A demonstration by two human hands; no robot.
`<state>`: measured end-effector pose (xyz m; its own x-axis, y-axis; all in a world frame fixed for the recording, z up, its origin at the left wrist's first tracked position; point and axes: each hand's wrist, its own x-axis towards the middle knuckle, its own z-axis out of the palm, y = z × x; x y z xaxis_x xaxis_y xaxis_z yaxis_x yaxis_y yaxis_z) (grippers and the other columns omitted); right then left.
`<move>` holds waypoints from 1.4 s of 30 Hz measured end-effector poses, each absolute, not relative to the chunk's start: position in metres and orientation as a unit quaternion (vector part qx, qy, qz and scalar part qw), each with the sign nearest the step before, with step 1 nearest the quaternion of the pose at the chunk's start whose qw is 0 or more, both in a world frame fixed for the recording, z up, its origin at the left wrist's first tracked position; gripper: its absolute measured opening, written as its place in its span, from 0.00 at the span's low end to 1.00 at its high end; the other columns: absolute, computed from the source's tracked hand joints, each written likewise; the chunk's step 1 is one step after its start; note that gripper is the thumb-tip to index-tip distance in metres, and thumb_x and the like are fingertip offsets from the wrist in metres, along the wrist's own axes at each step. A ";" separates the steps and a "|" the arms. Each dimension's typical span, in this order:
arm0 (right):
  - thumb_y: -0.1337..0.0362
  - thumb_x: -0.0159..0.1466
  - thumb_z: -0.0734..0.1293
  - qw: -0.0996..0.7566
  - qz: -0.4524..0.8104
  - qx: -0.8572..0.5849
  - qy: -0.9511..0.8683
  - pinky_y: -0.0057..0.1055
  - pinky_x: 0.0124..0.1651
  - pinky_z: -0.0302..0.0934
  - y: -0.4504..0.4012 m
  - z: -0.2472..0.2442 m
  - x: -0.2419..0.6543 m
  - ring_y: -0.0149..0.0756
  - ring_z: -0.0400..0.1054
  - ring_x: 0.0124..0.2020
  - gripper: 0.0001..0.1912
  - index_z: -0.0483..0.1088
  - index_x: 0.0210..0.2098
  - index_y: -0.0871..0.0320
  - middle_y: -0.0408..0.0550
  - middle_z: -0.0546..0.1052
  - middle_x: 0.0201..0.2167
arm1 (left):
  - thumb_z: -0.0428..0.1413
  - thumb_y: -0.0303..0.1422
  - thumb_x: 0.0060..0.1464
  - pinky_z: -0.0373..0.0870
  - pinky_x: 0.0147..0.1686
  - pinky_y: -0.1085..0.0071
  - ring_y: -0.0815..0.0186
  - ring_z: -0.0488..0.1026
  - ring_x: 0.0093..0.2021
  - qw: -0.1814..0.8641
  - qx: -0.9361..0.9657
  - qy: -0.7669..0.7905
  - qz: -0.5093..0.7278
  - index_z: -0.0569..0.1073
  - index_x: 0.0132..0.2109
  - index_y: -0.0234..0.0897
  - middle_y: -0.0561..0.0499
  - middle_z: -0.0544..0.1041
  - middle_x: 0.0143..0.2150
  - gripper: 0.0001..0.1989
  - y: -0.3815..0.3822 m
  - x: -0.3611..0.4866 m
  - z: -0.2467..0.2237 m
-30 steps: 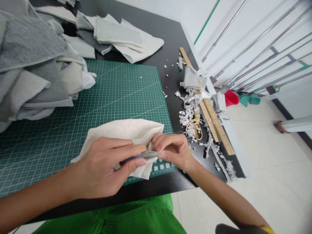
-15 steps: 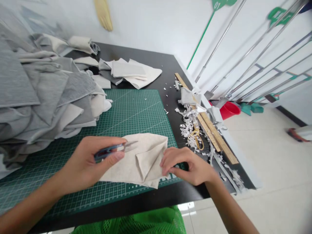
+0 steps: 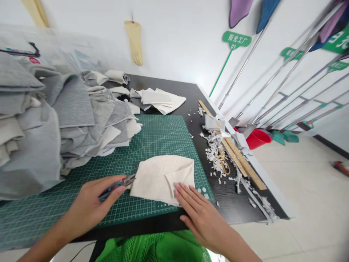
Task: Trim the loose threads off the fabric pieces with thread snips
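Observation:
A cream cloth piece [image 3: 155, 176] lies on the green cutting mat [image 3: 163, 134] near the table's front edge, with a folded flap at its right side. My left hand [image 3: 95, 200] grips small blue-handled snips [image 3: 116, 186], whose metal tips are at the cloth's left edge. Flat on the cloth's lower right corner rest the spread fingers of my right hand [image 3: 197, 211], with nothing held in them.
Grey and cream cloths [image 3: 79, 120] are heaped at the left. More folded cloth [image 3: 160, 100] lies behind the mat. At the right are wooden rulers [image 3: 242, 162], gold scissors [image 3: 223, 162] and white scraps [image 3: 214, 147]. A red bucket [image 3: 257, 138] stands on the floor beyond.
My right hand has gone from bent fingers at the cloth's right edge to lying flat on its corner. The snips have moved from over the cloth to its left edge. The view has shifted.

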<state>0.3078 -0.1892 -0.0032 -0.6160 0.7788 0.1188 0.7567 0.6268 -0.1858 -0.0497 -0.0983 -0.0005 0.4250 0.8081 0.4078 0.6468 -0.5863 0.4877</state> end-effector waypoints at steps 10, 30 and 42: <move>0.75 0.67 0.62 0.213 -0.023 -0.402 -0.890 0.53 0.71 0.60 -0.215 0.010 0.313 0.49 0.61 0.70 0.27 0.64 0.66 0.67 0.60 0.70 0.66 | 0.54 0.47 0.67 0.81 0.45 0.66 0.58 0.83 0.43 0.172 0.819 0.451 0.310 0.79 0.51 0.40 0.48 0.85 0.46 0.18 -0.104 -0.025 -0.008; 0.73 0.70 0.63 0.229 -0.036 -0.449 -0.863 0.44 0.46 0.74 -0.157 -0.005 0.327 0.45 0.77 0.45 0.13 0.78 0.47 0.60 0.56 0.83 0.45 | 0.55 0.36 0.65 0.76 0.33 0.63 0.53 0.83 0.34 0.057 0.933 0.347 0.075 0.71 0.63 0.43 0.48 0.84 0.38 0.21 -0.068 -0.008 -0.003; 0.63 0.72 0.66 0.224 0.045 -0.416 -0.880 0.40 0.47 0.65 -0.140 0.005 0.318 0.41 0.74 0.46 0.07 0.77 0.42 0.57 0.51 0.81 0.44 | 0.51 0.32 0.63 0.67 0.34 0.66 0.58 0.80 0.36 0.117 0.930 0.342 0.066 0.79 0.40 0.41 0.50 0.83 0.36 0.11 -0.028 -0.001 0.012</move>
<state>0.3179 -0.1401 0.0053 -0.5541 0.7522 0.3566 0.7122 0.6501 -0.2649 -0.0005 -0.0283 0.0119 0.7574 0.6516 0.0429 0.6206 -0.7387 0.2631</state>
